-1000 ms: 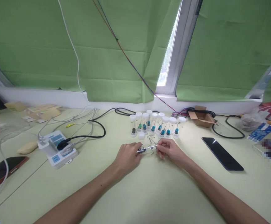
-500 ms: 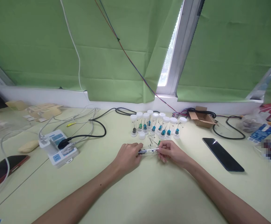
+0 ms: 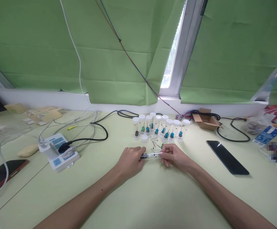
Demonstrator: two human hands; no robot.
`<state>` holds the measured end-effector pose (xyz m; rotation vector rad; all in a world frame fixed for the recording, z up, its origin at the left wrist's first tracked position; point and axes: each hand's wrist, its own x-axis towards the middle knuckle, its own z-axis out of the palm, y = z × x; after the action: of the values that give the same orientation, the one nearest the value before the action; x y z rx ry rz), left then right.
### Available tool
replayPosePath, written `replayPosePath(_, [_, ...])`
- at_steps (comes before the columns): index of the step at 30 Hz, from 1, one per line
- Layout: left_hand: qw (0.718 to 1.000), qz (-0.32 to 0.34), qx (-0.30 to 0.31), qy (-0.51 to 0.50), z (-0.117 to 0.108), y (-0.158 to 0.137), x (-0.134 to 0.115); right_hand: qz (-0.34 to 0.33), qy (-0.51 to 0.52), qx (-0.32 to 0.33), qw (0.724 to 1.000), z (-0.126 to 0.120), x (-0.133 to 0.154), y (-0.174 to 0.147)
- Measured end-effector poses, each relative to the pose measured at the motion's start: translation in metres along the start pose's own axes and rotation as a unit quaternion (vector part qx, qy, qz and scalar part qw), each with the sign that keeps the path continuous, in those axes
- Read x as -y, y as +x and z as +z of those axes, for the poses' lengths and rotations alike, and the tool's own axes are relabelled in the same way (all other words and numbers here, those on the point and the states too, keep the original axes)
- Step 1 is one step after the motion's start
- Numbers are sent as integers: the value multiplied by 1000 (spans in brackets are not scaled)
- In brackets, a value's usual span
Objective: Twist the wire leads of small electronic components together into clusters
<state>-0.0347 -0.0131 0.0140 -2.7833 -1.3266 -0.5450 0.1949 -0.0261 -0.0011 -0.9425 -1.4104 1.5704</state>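
A clear tube (image 3: pixel 154 154) lies sideways between my hands, with small dark parts inside it. My left hand (image 3: pixel 131 160) is closed around its left end, palm down. At the tube's right end, my right hand (image 3: pixel 174 156) pinches with thumb and fingers; its other fingers are curled. Just beyond the tube lie loose thin pins (image 3: pixel 154 143), and a small green piece (image 3: pixel 162 145) shows by my right fingers. A white cap (image 3: pixel 144 138) lies on the table. Behind it stand several clear tubes (image 3: pixel 157 128) with white caps, holding blue, green or grey pieces with thin stems.
A white power strip (image 3: pixel 57 151) with plugs and cables is on the left. One phone (image 3: pixel 227 157) lies to the right, another phone (image 3: pixel 6 173) at far left. A small open cardboard box (image 3: pixel 206 121) sits by black cables at the back.
Both hands stay closed at the tube's ends. The dark parts inside appear slightly shifted. The whole view has drifted a little.
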Motion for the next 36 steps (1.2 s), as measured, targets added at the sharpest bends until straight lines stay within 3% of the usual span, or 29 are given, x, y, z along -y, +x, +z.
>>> replayPosePath(20, [1000, 13, 1, 25, -5, 1, -1, 23, 8, -15, 1000, 3, 1, 0])
replayPosePath(36, [998, 34, -7, 45, -7, 3, 6, 36, 75, 44, 996, -4, 4, -1])
